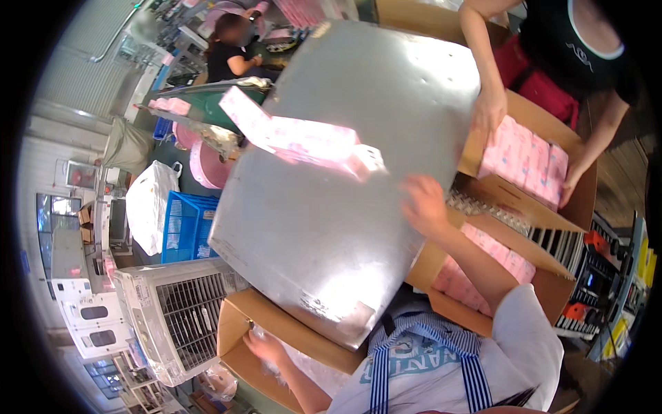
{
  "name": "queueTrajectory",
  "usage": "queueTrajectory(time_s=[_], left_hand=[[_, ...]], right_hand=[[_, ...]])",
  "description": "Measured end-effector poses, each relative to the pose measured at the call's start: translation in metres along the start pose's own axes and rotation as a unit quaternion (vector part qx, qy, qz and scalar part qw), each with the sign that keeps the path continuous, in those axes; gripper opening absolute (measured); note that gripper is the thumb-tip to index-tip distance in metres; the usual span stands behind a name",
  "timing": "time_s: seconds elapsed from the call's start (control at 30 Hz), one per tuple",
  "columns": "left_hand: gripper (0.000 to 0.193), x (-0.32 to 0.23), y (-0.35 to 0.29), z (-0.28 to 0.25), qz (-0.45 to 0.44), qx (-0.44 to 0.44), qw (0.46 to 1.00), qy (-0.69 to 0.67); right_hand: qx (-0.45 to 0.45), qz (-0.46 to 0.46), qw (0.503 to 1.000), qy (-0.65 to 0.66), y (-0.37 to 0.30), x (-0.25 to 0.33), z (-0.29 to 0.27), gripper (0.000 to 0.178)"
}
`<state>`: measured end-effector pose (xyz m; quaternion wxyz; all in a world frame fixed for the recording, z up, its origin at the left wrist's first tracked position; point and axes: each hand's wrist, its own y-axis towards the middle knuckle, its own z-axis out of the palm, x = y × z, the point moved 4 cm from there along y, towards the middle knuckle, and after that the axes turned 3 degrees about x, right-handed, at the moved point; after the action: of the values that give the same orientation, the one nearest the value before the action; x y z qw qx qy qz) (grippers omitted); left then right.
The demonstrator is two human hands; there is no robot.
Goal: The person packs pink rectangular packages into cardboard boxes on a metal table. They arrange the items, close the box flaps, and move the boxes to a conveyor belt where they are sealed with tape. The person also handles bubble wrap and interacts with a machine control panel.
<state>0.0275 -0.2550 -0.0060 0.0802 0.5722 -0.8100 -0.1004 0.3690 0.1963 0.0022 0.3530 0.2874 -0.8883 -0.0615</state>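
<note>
My left hand is inside an open cardboard box at the lower left, its fingers closed on the edge of a clear plastic liner. Over the right side of a shiny metal table, my right hand is slightly blurred, fingers apart, holding nothing. To its left, a row of pink printed packs lies on the table, with one end pack tilted away from the others. Below my right forearm stands another cardboard box holding pink packs.
Across the table's right side, a co-worker has both hands at a cardboard box of pink packs. Another person sits at the far left. A blue crate, white sack and grey slatted unit stand left of the table.
</note>
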Motion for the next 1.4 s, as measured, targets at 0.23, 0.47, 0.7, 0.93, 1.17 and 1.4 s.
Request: queueTrajectory(time_s=[0.23, 0.47, 0.7, 0.93, 1.17, 1.4], left_hand=[[0.045, -0.318, 0.149, 0.038, 0.335, -0.047, 0.919, -0.202], [0.053, -0.426, 0.207, 0.074, 0.289, 0.087, 0.893, -0.334], [0.050, -0.330, -0.023, 0.106, 0.416, 0.116, 0.881, -0.193], [0.051, -0.269, -0.119, 0.058, 0.407, 0.169, 0.885, -0.149], [0.039, -0.195, -0.221, 0.006, 0.247, 0.332, 0.825, -0.385], [0.036, -0.077, -0.373, -0.022, 0.184, 0.584, 0.684, -0.398]], right_hand=[[0.116, -0.073, 0.982, -0.130, 0.153, 0.062, 0.107, 0.078], [0.173, 0.034, 0.962, -0.208, 0.016, 0.062, 0.007, 0.080], [0.204, 0.185, 0.927, -0.253, -0.071, 0.023, -0.049, 0.093], [0.138, 0.168, 0.944, -0.248, 0.004, -0.018, -0.046, 0.084], [0.073, 0.150, 0.974, -0.155, 0.066, -0.046, -0.008, 0.081], [-0.035, -0.233, 0.962, -0.139, -0.006, 0.016, 0.007, 0.042]])
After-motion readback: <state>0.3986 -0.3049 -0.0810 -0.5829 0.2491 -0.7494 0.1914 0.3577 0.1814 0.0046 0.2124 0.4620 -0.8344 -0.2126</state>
